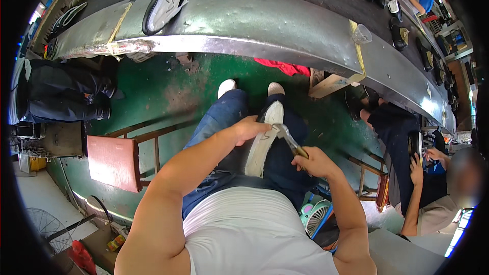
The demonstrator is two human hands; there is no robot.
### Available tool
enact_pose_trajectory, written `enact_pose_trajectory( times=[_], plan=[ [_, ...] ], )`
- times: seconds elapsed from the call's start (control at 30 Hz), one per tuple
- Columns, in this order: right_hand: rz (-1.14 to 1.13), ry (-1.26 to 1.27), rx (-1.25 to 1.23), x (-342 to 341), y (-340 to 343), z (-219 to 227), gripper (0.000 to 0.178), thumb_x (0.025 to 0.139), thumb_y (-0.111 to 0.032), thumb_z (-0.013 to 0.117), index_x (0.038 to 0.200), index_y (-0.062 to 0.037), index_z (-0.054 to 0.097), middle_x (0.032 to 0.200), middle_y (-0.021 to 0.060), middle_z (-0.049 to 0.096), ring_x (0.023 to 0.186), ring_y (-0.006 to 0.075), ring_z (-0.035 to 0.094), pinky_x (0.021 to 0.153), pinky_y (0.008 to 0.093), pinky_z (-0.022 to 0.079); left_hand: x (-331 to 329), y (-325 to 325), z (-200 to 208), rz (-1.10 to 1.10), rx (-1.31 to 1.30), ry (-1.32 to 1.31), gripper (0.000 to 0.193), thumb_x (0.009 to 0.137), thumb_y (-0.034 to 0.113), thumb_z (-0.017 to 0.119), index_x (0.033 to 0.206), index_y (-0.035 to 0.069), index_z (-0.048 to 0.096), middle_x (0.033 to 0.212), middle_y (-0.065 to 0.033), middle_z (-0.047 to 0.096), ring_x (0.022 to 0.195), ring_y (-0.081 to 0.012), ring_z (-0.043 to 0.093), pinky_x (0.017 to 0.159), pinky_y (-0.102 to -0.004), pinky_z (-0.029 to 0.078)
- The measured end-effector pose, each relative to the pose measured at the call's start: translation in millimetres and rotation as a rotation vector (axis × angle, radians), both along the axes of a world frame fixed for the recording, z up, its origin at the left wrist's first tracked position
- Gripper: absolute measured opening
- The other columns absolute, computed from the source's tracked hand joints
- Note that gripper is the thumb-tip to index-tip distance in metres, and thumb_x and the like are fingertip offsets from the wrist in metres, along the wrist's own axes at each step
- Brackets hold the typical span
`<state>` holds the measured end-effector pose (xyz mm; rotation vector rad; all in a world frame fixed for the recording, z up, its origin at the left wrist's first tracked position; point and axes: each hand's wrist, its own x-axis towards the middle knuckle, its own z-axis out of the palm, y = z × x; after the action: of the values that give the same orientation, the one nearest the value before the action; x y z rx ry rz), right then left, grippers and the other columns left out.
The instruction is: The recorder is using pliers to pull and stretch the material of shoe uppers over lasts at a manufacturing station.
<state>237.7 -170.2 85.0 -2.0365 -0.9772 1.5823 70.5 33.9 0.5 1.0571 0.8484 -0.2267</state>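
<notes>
A white shoe [261, 152] with a dark line drawn on it lies lengthwise over my lap, its narrow end pointing away from me. My left hand [249, 128] grips the shoe's left side near that end, thumb on top. In my right hand [314, 161] is a pair of pincers [289, 139] with a metal head and a brownish handle. The head of the pincers touches or hovers just over the shoe's right edge; I cannot tell which. My right fingers are wrapped round the handle.
A metal-edged bench [229, 15] curves across in front, with a grey-white shoe [169, 2] on its edge and dark shoes [400, 35] farther right. A pink-topped stool [113, 163] stands left. Another person [428, 193] works at right. A small green fan [314, 214] sits beside me.
</notes>
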Motion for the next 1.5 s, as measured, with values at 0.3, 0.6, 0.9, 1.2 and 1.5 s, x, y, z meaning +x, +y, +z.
enact_pose_trajectory(
  times=[0.3,0.6,0.9,1.2,1.5],
  plan=[
    [0.369,-0.51,0.362,-55,-32,-8,0.051,0.09,-0.014,0.063,0.134,0.0088,0.052,0.118,0.0286,0.063,0.111,0.0415,0.061,0.099,0.043,0.049,2,-5,-5,-0.013,-0.112,-0.052,0.056,0.09,0.026,0.074,0.134,0.0,0.052,0.124,-0.0121,0.065,0.111,-0.0222,0.064,0.098,-0.0398,0.049],
    [0.924,-0.577,0.018,-51,41,57,0.017,0.084,-0.013,0.065,0.092,0.001,0.07,0.087,0.0214,0.071,0.083,0.0368,0.071,0.072,0.0458,0.056,-9,-23,1,-0.041,0.051,-0.031,0.055,0.09,0.027,0.071,0.132,-0.002,0.051,0.123,-0.0152,0.064,0.107,-0.0237,0.064,0.092,-0.0397,0.052],
    [0.185,-0.247,0.301,-62,-19,-42,0.026,0.088,-0.023,0.07,0.104,-0.0029,0.066,0.086,0.0192,0.069,0.081,0.0396,0.067,0.072,0.0462,0.052,-35,2,9,0.029,-0.326,-0.339,0.063,0.09,0.015,0.073,0.144,0.005,0.04,0.131,-0.0073,0.059,0.12,-0.0197,0.056,0.104,-0.0407,0.044],
    [0.28,-0.31,0.175,-59,-47,-11,0.032,0.091,-0.014,0.063,0.117,0.0037,0.06,0.106,0.0239,0.064,0.102,0.0393,0.063,0.088,0.0444,0.051,-14,-28,2,-0.128,0.083,-0.239,0.075,0.096,0.017,0.067,0.153,0.002,0.021,0.138,-0.0106,0.052,0.126,-0.0189,0.05,0.109,-0.0355,0.04],
    [0.348,-0.638,0.263,-91,-79,-15,0.028,0.09,-0.015,0.063,0.112,0.0027,0.061,0.093,0.0191,0.067,0.086,0.033,0.068,0.071,0.0427,0.056,-23,-36,-17,-0.082,0.268,-0.154,0.078,0.096,0.02,0.065,0.153,-0.002,0.017,0.134,-0.0224,0.056,0.121,-0.0272,0.057,0.103,-0.0352,0.046]
  ],
)
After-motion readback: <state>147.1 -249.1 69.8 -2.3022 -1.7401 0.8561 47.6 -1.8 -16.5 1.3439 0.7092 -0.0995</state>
